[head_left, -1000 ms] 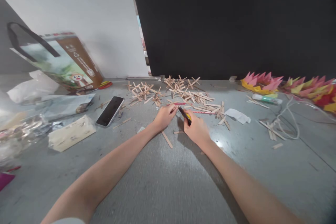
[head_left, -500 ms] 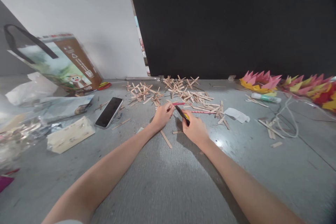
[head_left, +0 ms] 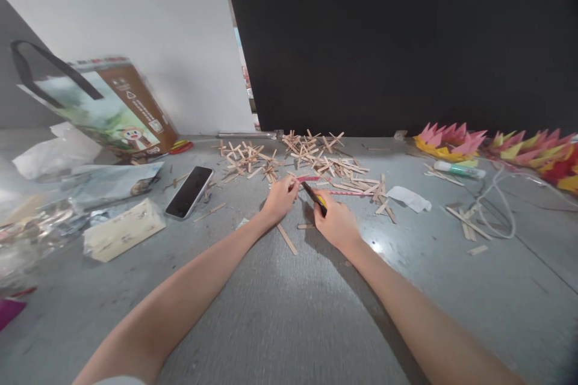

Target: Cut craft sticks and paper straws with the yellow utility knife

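While my right hand (head_left: 338, 222) is wrapped firmly round a slim black-and-yellow handheld tool (head_left: 315, 197) (a utility knife, I'd guess), my left hand (head_left: 280, 198) has thumb and fingers drawn together; whether they grip anything, I can't tell. The tool slants up from my right fist, its dark tip near my left fingertips and just below a flat, bright red strip (head_left: 309, 178) on the grey tabletop (head_left: 271, 325). Behind lies a loose heap of pale wooden craft sticks (head_left: 311, 156).

If this is a cutting or trimming step, I'd do best to angle the tip away from my left fingers, make small, controlled strokes and brace my wrist against the table. Sliding aside the lone pale wooden stick (head_left: 287, 239) beside my left wrist would give me steadier footing.
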Demonstrator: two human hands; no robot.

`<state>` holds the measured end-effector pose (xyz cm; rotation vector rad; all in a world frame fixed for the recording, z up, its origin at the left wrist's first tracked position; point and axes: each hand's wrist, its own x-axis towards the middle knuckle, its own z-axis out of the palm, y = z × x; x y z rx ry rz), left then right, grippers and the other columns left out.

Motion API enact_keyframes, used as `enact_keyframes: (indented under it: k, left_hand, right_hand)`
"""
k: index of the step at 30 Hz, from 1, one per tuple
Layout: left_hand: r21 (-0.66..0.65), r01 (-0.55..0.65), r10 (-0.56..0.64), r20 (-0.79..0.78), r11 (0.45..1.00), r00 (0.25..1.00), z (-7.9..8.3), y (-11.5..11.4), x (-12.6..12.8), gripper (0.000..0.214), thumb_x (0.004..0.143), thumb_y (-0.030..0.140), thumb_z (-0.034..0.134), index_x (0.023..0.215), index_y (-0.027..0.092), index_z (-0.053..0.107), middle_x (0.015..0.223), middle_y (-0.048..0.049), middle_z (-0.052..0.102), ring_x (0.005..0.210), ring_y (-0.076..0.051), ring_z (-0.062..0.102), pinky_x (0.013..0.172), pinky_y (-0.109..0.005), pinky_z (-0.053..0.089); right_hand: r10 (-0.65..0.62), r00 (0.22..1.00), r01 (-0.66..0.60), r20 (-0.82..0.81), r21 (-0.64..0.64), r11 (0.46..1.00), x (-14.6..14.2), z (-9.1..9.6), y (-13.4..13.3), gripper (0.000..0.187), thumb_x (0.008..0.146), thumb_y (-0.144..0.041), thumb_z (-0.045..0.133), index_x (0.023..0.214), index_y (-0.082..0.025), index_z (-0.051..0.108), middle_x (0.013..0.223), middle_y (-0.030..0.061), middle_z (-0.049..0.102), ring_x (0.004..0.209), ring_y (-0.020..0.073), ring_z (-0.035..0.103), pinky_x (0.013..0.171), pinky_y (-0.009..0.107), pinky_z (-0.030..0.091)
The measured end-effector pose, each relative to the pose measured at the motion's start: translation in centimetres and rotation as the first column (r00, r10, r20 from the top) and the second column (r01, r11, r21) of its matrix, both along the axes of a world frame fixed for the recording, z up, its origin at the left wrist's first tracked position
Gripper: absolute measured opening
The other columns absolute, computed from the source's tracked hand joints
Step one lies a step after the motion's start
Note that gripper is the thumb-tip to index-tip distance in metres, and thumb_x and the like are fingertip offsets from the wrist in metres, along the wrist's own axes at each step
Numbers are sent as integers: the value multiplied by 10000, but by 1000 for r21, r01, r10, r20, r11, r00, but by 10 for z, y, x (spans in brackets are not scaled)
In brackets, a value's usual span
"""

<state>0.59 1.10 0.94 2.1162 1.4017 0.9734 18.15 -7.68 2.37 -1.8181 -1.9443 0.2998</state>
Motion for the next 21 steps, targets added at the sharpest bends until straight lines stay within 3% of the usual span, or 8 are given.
enact_keyframes:
  k: [11,21]
  left_hand:
    - [58,107,-101,-95,993,990,-1,-7,2,226,1020,296,494,825,209,569,715,6,626,684,-168,569,672,-278,370]
    - [59,24,-18,-103,998,994,3,-7,2,226,1053,287,439,923,212,608,834,-41,708,750,-201,636,698,-298,395]
  right_hand:
    - [-17,1000,16,-25,-13,1000,1,-1,0,388,1008,-278,487,1389,-303,556,1094,37,793,875,261,741,686,292,434]
    - [-3,1000,3,-19,-1,1000,0,-2,2,394,1014,-279,487,1402,-312,550,1056,34,793,862,257,743,703,297,445]
